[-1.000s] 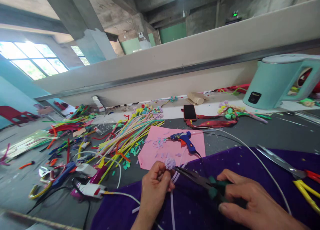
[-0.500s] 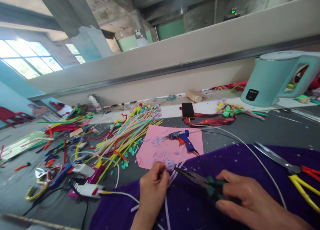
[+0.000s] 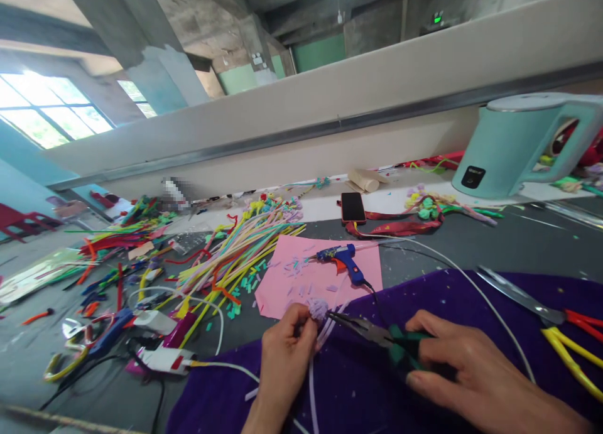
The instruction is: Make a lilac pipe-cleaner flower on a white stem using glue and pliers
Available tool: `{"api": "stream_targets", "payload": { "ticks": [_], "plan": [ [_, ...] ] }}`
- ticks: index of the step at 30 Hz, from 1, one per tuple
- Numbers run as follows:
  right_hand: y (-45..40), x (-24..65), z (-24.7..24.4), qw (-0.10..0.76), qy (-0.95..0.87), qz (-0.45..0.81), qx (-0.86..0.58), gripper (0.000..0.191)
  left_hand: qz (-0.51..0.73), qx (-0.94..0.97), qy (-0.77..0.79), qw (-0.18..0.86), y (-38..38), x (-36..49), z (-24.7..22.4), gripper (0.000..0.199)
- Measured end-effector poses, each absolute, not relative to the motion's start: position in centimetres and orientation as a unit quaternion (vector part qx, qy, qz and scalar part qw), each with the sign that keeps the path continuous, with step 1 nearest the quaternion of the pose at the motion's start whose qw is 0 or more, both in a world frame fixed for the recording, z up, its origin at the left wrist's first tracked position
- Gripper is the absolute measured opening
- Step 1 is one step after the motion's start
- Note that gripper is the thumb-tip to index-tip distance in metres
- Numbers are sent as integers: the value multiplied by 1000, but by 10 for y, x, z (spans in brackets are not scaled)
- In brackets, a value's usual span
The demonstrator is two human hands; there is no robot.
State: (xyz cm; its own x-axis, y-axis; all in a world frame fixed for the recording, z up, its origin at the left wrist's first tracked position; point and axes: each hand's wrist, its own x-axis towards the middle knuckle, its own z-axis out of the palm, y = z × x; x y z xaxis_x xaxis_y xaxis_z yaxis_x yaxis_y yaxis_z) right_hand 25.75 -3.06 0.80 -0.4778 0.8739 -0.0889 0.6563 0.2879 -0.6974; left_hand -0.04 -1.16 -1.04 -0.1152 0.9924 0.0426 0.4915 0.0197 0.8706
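My left hand [image 3: 288, 352] pinches a small lilac fuzzy flower [image 3: 318, 308] at the near edge of a pink sheet [image 3: 273, 289]. Pale lilac stems [image 3: 313, 396] hang below it over the purple cloth [image 3: 367, 384]. In my right hand [image 3: 461, 365] are needle-nose pliers [image 3: 365, 329] with dark green handles, the fingers wrapped round them. The tips of the pliers are at the flower's right side; whether they grip it cannot be made out. A blue glue gun [image 3: 346, 260] lies on the pink sheet among lilac and teal snippets.
Colourful pipe cleaners [image 3: 245, 245] spread to the left, near a power strip [image 3: 164, 358] with cables. Scissors [image 3: 541, 308] lie at the right. Behind are a phone [image 3: 353, 208], a red strap [image 3: 400, 228] and a teal kettle [image 3: 511, 145]. A white cable arcs across the purple cloth.
The view has shifted slightly. The pliers' jaws look a little more open, and their tips remain beside the flower. Both hands keep their holds.
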Motion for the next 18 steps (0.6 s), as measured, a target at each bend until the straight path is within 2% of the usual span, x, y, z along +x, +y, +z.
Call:
{"api": "stream_targets", "payload": {
  "ticks": [3, 5, 18],
  "plan": [
    [-30, 261, 15, 180, -761, 408, -472, 24, 434, 483, 564, 509, -10, -6, -9, 11],
    [-29, 263, 15, 187, -753, 435, -457, 24, 457, 433, 529, 569, -9, -9, -10, 14],
    [-32, 258, 11, 186, -766, 404, -464, 24, 487, 332, 488, 644, -9, -9, -9, 14]
  ]
}}
